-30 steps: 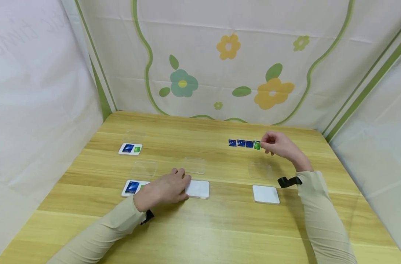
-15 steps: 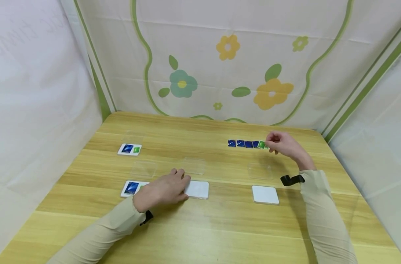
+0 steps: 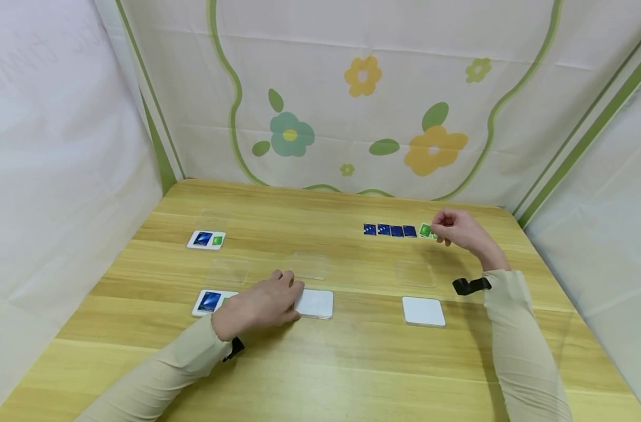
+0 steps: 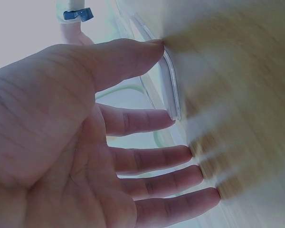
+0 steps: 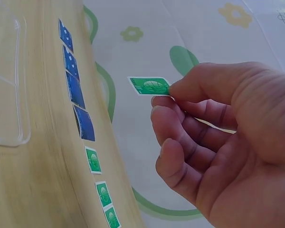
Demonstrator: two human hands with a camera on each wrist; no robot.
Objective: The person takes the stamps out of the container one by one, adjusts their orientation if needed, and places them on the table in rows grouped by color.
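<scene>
- Currently, by a clock centred on the head view, the person's right hand (image 3: 460, 231) sits just past three, its forearm in a beige sleeve (image 3: 526, 351) slanting up towards eleven and its fingers aiming roughly at ten.
- Thumb and forefinger of that hand pinch a green card (image 5: 149, 86) by one edge; the right wrist view shows it raised off the bench (image 3: 320, 375), with the remaining fingers curled beneath.
- A row of four blue cards (image 5: 76, 90) runs along the bench at about half past three, continued in the right wrist view by three green cards (image 5: 103, 194).
- The left hand (image 3: 262, 305) lies at seven, palm down, its forearm and fingers directed towards two.
- Its fingers are spread and nearly straight, with thumb tip and forefinger tip against the rim of a white slab (image 3: 317, 303) at six; whether the other fingertips touch the bench cannot be told.
- A second white slab (image 3: 423, 311) is between four and five, well apart from either hand.
- Partly hidden by the left wrist, a blue-and-green tile (image 3: 209, 301) lies near eight; a similar tile (image 3: 202, 239) rests between eight and nine.
- Beyond the first slab lies a clear cover (image 3: 309, 266).
</scene>
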